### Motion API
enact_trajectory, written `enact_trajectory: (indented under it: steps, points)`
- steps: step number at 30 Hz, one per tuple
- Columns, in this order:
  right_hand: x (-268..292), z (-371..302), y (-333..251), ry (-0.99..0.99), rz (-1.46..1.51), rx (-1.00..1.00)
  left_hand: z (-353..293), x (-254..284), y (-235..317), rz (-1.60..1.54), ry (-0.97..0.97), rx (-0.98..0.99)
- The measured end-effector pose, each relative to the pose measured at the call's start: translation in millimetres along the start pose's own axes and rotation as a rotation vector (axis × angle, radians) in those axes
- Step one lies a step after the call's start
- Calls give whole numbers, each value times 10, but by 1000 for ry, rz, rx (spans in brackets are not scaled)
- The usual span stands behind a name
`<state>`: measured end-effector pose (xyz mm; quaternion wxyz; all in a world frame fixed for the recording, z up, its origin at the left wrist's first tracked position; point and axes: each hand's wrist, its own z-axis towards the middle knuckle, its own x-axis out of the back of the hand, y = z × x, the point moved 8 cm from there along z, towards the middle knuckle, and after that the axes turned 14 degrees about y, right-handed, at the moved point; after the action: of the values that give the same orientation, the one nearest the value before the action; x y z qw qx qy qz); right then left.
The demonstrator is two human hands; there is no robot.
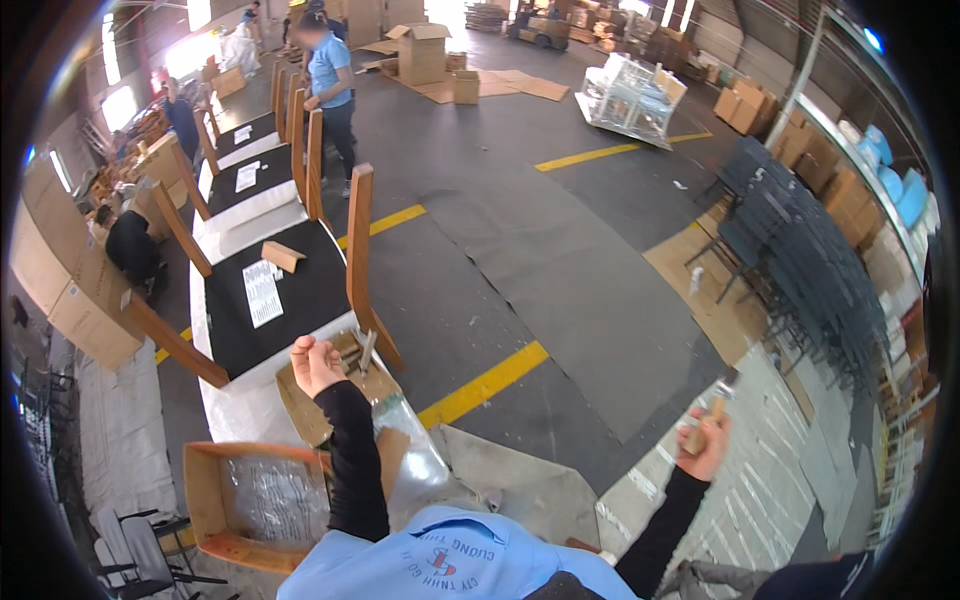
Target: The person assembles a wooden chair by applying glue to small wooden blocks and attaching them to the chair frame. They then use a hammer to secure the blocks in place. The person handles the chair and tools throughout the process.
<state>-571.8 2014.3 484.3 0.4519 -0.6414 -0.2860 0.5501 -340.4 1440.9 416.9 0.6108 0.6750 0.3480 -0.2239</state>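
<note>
My right hand point(705, 448) is closed round the handle of a short wooden-handled tool point(718, 404) with a silvery, dark-tipped head. It is held out to my right, above the pale sheeting. My left hand point(317, 365) is raised with its fingers curled together; anything between them is too small to make out. Just below that hand is a small open cardboard box point(298, 405) with metal pieces point(364, 350) in it. Ahead lies a dark panel point(310, 277) between upright brown wooden legs point(358, 230), with a printed sheet point(263, 294) and a folded cardboard piece point(283, 256) on it.
A larger open carton point(215, 548) with clear plastic stands at my lower left. More legged panels run away in a row, where a person in blue point(328, 75) stands. Another person point(135, 245) crouches at left. Stacked dark chairs point(800, 260) stand at right.
</note>
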Motion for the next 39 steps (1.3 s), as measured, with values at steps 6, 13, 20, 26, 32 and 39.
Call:
enact_trajectory:
  steps: [6,13,20,26,32,39]
  points:
    - [452,1940,601,335,-97,-76,-189,-1471,-726,-47,-204,-329]
    - [-1529,4695,1434,153,-154,54,166,-2906,-1792,212,-87,-849]
    - [-5898,5077,3196,-492,-60,-311,792,-3941,-2058,564,81,-1247]
    - [-8760,4311,4279,-999,162,-626,2285,-4559,-2547,588,238,-1476]
    - [-10495,4522,4812,-1060,138,-520,4007,-5432,-3337,605,245,-1415]
    - [-12043,5546,6031,-926,131,-463,5965,-6637,-3890,717,54,-1379]
